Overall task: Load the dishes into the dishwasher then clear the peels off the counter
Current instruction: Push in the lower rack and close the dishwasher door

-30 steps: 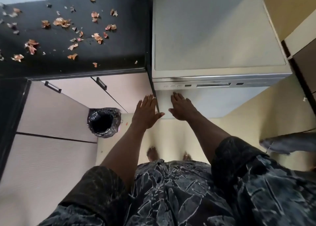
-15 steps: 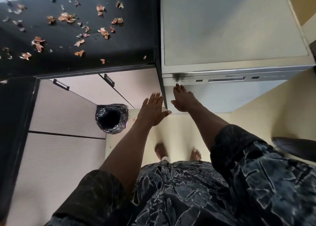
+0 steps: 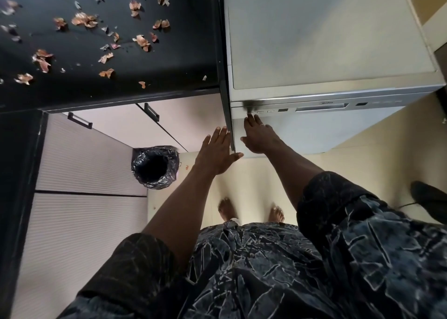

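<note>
The silver dishwasher (image 3: 326, 52) stands at the upper right with its door closed. My right hand (image 3: 260, 136) reaches up its front with straight fingers, and the fingertips touch the leftmost button of the control strip (image 3: 266, 112). My left hand (image 3: 216, 153) is held flat with fingers straight beside the dishwasher's left front edge, holding nothing. Several orange-pink peels (image 3: 83, 20) lie scattered over the black counter (image 3: 183, 52) at the upper left. No dishes are in view.
A bin lined with a black bag (image 3: 154, 167) stands on the floor below the counter, left of my left arm. Pale cabinet doors with dark handles (image 3: 152, 112) run under the counter. A dark shoe (image 3: 429, 201) lies at the right edge.
Both hands have risen along the dishwasher front. My right fingertips went from the door panel up to the button strip. My view has shifted closer and slightly right.
</note>
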`<state>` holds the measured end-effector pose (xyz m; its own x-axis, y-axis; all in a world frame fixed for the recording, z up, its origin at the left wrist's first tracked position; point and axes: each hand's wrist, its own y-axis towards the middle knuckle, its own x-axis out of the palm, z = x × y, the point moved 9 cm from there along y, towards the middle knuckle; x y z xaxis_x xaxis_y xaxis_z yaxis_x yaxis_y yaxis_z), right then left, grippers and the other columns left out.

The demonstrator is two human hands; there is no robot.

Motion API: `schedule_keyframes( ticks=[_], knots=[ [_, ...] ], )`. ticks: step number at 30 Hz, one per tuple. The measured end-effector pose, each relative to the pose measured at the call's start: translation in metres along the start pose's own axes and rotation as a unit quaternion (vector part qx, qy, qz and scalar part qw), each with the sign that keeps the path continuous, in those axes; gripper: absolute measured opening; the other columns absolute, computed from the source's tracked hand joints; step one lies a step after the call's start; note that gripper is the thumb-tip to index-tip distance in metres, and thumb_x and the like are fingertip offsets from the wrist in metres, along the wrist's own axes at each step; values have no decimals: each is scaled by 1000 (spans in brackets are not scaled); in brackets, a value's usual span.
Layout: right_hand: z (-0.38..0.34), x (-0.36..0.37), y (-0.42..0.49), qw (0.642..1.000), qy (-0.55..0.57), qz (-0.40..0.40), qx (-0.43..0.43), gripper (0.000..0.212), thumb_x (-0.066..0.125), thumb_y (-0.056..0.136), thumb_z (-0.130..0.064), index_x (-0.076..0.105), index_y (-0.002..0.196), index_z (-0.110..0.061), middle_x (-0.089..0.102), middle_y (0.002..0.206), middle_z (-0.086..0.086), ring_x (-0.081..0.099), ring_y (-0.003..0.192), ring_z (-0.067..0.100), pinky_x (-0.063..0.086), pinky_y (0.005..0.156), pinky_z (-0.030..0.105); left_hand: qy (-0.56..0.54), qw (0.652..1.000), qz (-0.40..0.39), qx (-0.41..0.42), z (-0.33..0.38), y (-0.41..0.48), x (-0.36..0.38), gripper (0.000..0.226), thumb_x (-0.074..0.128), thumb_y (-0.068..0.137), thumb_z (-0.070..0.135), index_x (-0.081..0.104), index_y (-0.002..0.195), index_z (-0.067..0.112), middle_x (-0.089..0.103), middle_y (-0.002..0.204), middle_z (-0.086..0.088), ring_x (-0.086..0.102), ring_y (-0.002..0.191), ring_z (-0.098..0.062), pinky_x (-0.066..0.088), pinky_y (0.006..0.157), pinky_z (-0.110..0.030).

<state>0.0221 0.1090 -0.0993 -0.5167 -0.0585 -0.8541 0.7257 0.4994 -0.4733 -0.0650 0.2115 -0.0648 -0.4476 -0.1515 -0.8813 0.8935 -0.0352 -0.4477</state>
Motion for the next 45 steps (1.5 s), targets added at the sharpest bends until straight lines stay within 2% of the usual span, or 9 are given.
schedule_keyframes(
  ticks=[16,22,27,30,40,45],
  knots=[
    [0,13,4,999,-19,-31,18,80,45,104,-40,0,159,-4,-23,165,7,-3,156,27,33,114,57,6,1000,2,2,-30,-8,7,83,30,101,62,6,161,9,-5,169,-8,-7,156,-23,8,125,-45],
    [7,-1,-30,999,-46,-25,-11,81,48,102,-46,5,160,-7,-5,169,9,3,156,27,28,118,53,11,1000,16,-24,-22,-13,-2,84,30,101,63,7,160,8,-3,169,-9,-7,156,-24,8,125,-46],
    [32,-5,-74,998,-51,26,3,72,39,105,-47,13,159,-9,5,169,12,8,155,29,15,122,53,-14,999,43,-19,26,-16,-13,83,34,101,62,12,160,8,3,169,-10,0,156,-26,11,124,-46],
    [46,-9,-97,998,-29,59,15,71,36,105,-50,14,159,-9,8,168,12,10,155,29,14,123,52,-9,999,49,-17,49,-23,-11,83,33,101,63,13,160,8,3,169,-11,-1,156,-27,11,124,-46],
    [75,-18,-142,992,16,117,44,74,33,104,-56,16,159,-9,10,168,10,4,156,27,11,124,51,-48,996,70,-35,87,-46,-6,88,34,100,64,8,160,6,3,169,-13,-4,156,-27,7,125,-44],
    [70,6,-162,991,20,120,49,75,30,104,-57,13,160,-9,6,169,9,2,156,28,10,124,51,-40,996,73,-35,98,-60,10,89,34,99,65,7,160,6,3,169,-12,-5,156,-27,5,125,-44]
  ],
)
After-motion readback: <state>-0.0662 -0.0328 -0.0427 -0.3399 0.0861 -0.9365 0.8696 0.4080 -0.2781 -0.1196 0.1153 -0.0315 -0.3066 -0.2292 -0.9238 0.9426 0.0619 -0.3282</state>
